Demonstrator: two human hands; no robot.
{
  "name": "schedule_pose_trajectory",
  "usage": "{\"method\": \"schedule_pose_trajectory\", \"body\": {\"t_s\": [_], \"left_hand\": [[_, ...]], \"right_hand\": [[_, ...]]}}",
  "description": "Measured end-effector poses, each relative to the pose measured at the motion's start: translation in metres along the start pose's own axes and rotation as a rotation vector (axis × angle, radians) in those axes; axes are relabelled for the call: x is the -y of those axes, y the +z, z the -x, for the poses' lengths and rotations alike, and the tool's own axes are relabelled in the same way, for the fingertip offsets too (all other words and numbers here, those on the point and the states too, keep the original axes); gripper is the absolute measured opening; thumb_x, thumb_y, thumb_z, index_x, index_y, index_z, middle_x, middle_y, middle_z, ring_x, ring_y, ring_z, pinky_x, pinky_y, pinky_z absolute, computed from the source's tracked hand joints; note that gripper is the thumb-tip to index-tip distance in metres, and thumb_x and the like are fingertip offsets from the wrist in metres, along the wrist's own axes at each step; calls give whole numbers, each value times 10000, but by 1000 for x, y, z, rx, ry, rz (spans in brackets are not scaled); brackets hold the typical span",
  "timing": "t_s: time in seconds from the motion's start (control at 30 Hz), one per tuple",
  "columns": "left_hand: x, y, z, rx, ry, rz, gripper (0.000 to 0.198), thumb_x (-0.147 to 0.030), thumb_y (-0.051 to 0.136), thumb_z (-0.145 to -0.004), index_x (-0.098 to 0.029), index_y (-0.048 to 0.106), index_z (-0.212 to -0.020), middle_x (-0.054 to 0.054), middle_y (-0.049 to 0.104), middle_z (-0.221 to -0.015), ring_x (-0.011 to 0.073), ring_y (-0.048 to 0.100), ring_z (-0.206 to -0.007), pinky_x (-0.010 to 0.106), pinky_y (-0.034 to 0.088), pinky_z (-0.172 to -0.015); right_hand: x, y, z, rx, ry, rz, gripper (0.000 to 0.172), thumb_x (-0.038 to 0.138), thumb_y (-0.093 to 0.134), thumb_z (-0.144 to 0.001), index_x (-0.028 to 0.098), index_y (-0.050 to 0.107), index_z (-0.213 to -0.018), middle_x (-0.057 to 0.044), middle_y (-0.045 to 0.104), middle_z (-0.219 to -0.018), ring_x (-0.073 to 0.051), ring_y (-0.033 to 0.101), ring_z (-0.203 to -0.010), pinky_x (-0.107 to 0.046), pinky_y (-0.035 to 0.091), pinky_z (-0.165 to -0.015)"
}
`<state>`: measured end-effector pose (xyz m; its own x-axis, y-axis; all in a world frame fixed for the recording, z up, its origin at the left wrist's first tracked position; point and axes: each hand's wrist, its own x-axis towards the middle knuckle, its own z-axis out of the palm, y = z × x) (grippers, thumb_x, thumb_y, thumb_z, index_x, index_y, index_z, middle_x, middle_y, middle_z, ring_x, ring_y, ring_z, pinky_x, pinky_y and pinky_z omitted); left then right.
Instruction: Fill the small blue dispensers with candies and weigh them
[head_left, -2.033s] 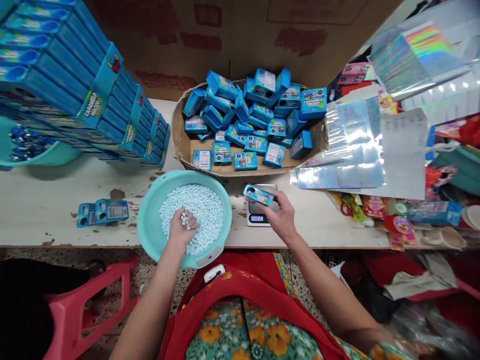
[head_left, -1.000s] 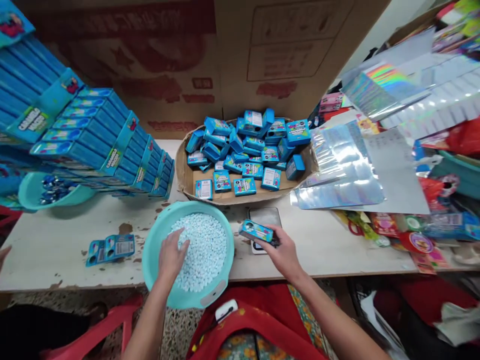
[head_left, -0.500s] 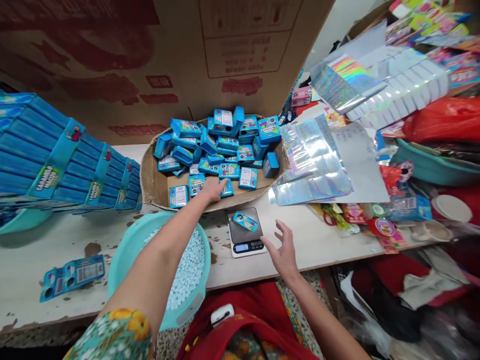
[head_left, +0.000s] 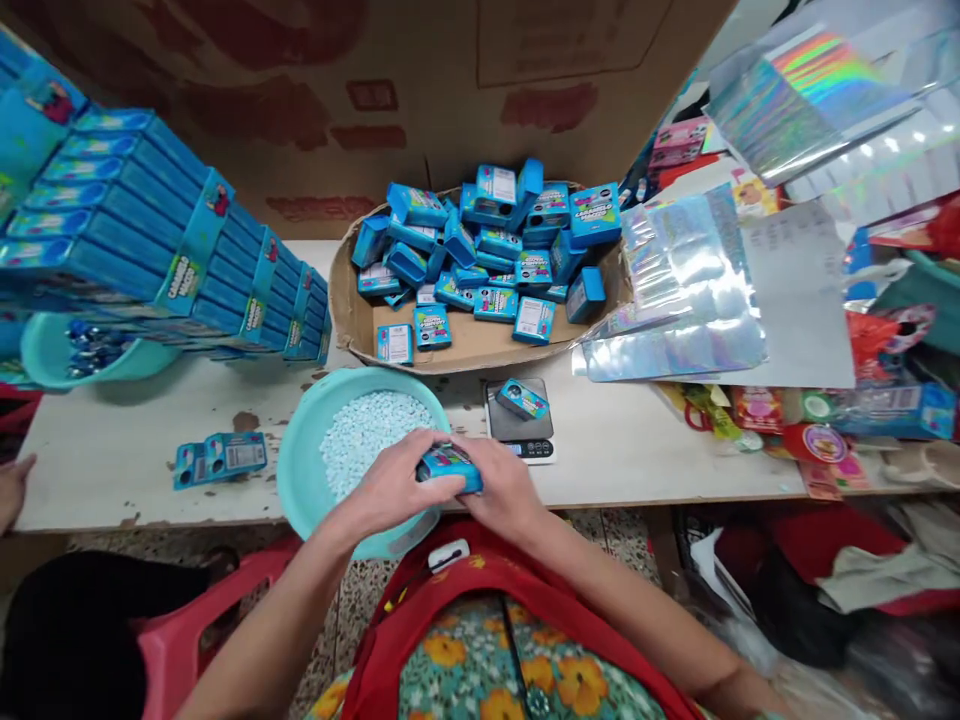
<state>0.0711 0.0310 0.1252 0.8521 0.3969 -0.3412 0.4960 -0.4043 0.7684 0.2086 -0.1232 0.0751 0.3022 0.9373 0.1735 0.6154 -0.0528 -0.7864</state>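
A small blue candy box [head_left: 459, 470] is held in front of my body between both hands. My left hand [head_left: 401, 482] grips its left side with fingers curled round it. Closed on its right side is my right hand [head_left: 501, 482]. Just behind and left stands a turquoise basin [head_left: 304, 420] with many small pale candies [head_left: 375, 425] inside. Past my right hand is a digital kitchen scale [head_left: 536, 448], on which another blue box [head_left: 523, 400] lies. Behind these, a cardboard tray [head_left: 487, 350] holds several blue candy boxes [head_left: 495, 303] in a jumble.
Stacked blue display cartons [head_left: 187, 250] rise at the left, with flattened blue packaging [head_left: 221, 458] nearer. Shiny holographic sheets [head_left: 675, 330] lie right of the tray. A large carton [head_left: 450, 100] blocks the back. Another person's hand [head_left: 11, 490] rests at the far-left edge.
My left hand has come back from the cardboard tray with a blue box. My right hand has moved left from beside the scale and joined it on the box. The view has shifted.
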Motion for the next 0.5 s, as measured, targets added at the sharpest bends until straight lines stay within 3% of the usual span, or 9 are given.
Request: {"method": "schedule_pose_trajectory", "body": {"t_s": [0.07, 0.13, 0.17, 0.23, 0.33, 0.43, 0.5], "left_hand": [[43, 13, 28, -138, -126, 96, 496, -479, 445, -858, -214, 503, -1273, 94, 610, -1189, 253, 578, -1055, 381, 455, -896], [93, 23, 46, -401, -329, -58, 525, -470, 370, -888, -161, 461, -1302, 149, 557, -1262, 290, 527, -1145, 427, 425, -939], [116, 29, 52, -452, -429, -219, 556, -472, 390, -875, -121, 459, -1301, 188, 539, -1269, 326, 491, -1183, 466, 391, -969], [147, 43, 58, -384, -574, -488, 598, -443, 428, -857, -51, 443, -1309, 251, 530, -1229, 378, 469, -1188, 512, 348, -985], [154, 68, 53, -184, -697, -616, 590, -377, 448, -845, -49, 405, -1333, 267, 518, -1196, 393, 507, -1127, 498, 389, -919], [134, 88, 37, -142, -824, -496, 557, -400, 428, -848, -101, 401, -1318, 247, 501, -1205, 395, 547, -1077, 466, 437, -832], [122, 94, 23, -158, -836, -358, 528, -428, 405, -855, -131, 419, -1291, 242, 504, -1208, 388, 580, -1036, 468, 448, -809]], "right_hand": [[5, 25, 1, 135, 133, -212, 413, 277, 719, -753, 198, 593, -1138, -73, 667, -1028, -236, 627, -935, -373, 507, -847], [6, 43, 6, 166, 266, -424, 374, 364, 750, -729, 198, 626, -1042, -39, 655, -969, -202, 619, -884, -321, 505, -810], [6, 50, 9, 154, 311, -500, 381, 403, 766, -706, 195, 638, -998, -30, 641, -959, -192, 607, -881, -305, 497, -806], [7, 60, 12, 128, 370, -576, 392, 448, 791, -659, 185, 656, -917, -20, 615, -932, -184, 581, -871, -291, 482, -796], [9, 68, 14, 125, 475, -651, 426, 454, 805, -629, 175, 654, -913, 2, 614, -854, -165, 561, -786, -279, 476, -738], [8, 72, 15, 101, 558, -773, 461, 430, 792, -645, 179, 628, -995, -3, 658, -884, -172, 592, -793, -299, 496, -764], [7, 71, 16, 51, 573, -836, 475, 416, 783, -652, 190, 603, -1029, -18, 676, -951, -190, 620, -855, -325, 508, -817]]}}
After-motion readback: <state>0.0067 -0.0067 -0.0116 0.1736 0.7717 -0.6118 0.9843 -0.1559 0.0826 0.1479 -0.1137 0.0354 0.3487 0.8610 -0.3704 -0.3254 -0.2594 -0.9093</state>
